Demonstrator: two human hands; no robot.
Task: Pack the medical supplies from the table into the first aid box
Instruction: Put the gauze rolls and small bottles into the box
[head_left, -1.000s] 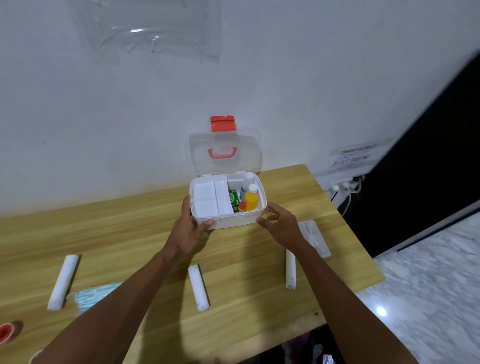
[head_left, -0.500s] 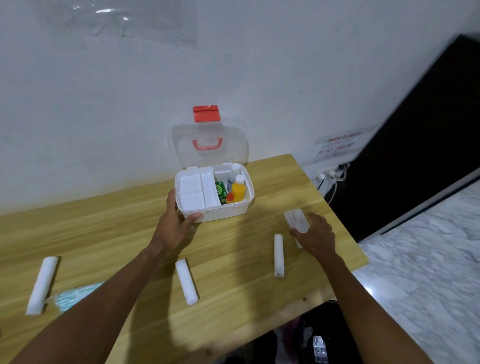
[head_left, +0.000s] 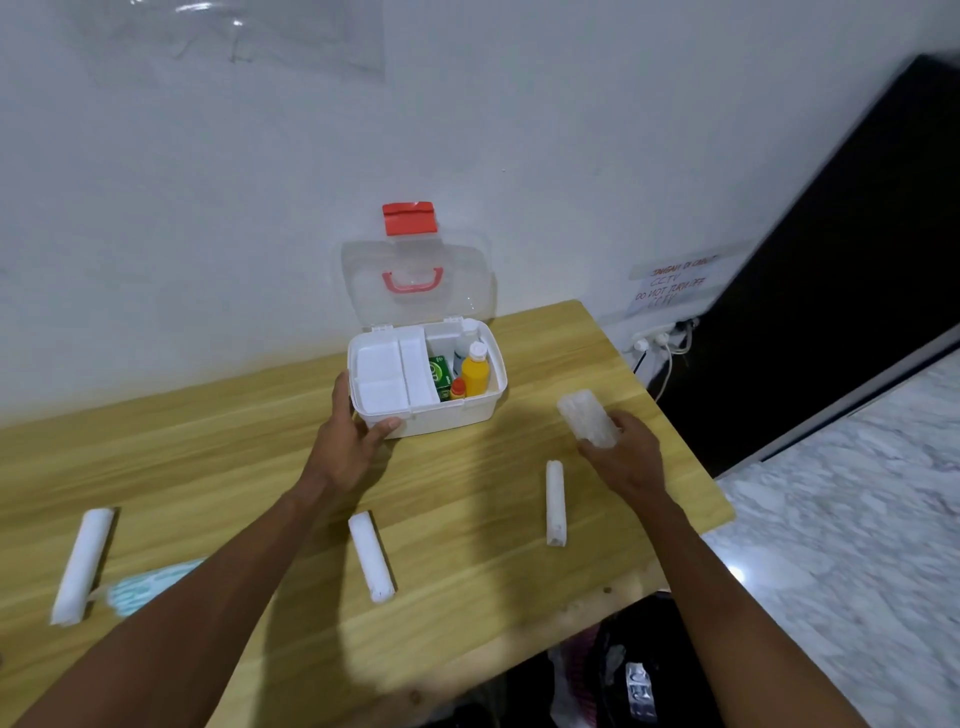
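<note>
In the head view, both bare forearms reach forward over the wooden counter (head_left: 218, 467) toward the first aid box (head_left: 426, 379), which stands open near the counter's far edge against the wall. The left hand (head_left: 350, 436) grips the box's front left corner, thumb on the front wall and fingers wrapped round the left side. The right hand (head_left: 626, 457), to the right of the box and apart from it, is closed round the near end of a clear plastic packet (head_left: 587, 418), whose far end tilts up and toward the box.

The box's clear lid (head_left: 415, 283) stands upright behind it, with a red latch (head_left: 409, 218) on top and a red handle (head_left: 412, 280). Inside, a white tray (head_left: 389, 374) fills the left half; the right half holds a green carton (head_left: 440, 374), a yellow bottle (head_left: 475, 371) with a white cap and a small red-capped bottle (head_left: 458, 388).

Three white gauze rolls lie nearer than the box: a left roll (head_left: 83, 564), a middle roll (head_left: 371, 556), a right roll (head_left: 555, 503). A pale green face mask (head_left: 150, 584) lies just beside the left roll.

A paper notice (head_left: 675, 283) on the wall right of the box shows handwriting, of which "CCTV" and "DO NOT TURN OFF" can be read; the green carton's print is too small to read.
</note>
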